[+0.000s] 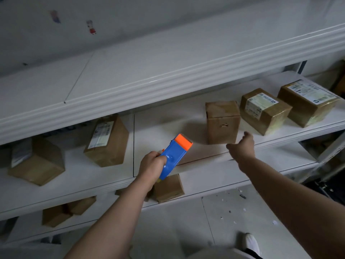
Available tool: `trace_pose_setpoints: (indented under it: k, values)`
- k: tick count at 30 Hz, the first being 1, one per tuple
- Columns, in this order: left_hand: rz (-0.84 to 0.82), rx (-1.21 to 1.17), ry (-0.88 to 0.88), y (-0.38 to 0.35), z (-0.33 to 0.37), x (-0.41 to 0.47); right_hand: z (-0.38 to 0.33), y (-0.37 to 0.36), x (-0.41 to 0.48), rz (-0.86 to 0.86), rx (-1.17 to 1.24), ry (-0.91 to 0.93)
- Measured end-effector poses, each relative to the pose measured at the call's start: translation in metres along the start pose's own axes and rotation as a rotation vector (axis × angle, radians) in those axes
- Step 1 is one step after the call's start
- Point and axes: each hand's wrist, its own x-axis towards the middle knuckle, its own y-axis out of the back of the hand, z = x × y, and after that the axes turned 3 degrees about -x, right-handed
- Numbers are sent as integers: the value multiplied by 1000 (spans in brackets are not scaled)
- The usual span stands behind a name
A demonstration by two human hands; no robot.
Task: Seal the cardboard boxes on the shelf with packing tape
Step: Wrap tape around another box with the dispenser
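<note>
My left hand (152, 165) grips a blue tape dispenser (174, 156) with an orange head, held over the front of the middle shelf (158, 124). My right hand (242, 148) reaches out with loosely spread fingers, just in front of a plain upright cardboard box (222, 122), close to its lower right corner; I cannot tell if it touches. To the right of that box stand two labelled boxes, one (265, 111) next to it and one (308, 101) further right. Two more labelled boxes (107, 141) (37, 161) sit at the left of the same shelf.
A white top shelf (168, 71) overhangs the middle one. A lower shelf holds a box (168, 187) below my left hand and more boxes (56, 214) to the left. Paper scraps lie on the tiled floor (224, 217). A white shoe (252, 242) shows at the bottom.
</note>
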Motion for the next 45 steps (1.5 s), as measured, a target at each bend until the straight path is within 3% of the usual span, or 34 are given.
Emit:
trace_pose_setpoints:
  k: [5,14,19,26,32,37,42,45]
  values:
    - [6,-4,21,0,8,-2,-19,2,21,-113,-12,34]
    - [21,-16,35,-12,32,14,-15,-4,26,-8,-6,120]
    - [65,-20,41,-22,37,22,-27,16,59,-279,194,172]
    - [196,80,133,-50,48,42,-27,26,94,-622,165,220]
    - [269,58,188,-70,57,59,-34,34,113,-687,180,207]
    - [335,37,157,-81,69,66,-40,31,113,-833,-55,124]
    - [398,-77,88,-73,75,59,-35,8,114,-657,-306,134]
    - [401,-224,73,-60,65,50,-32,3,110,-661,-282,96]
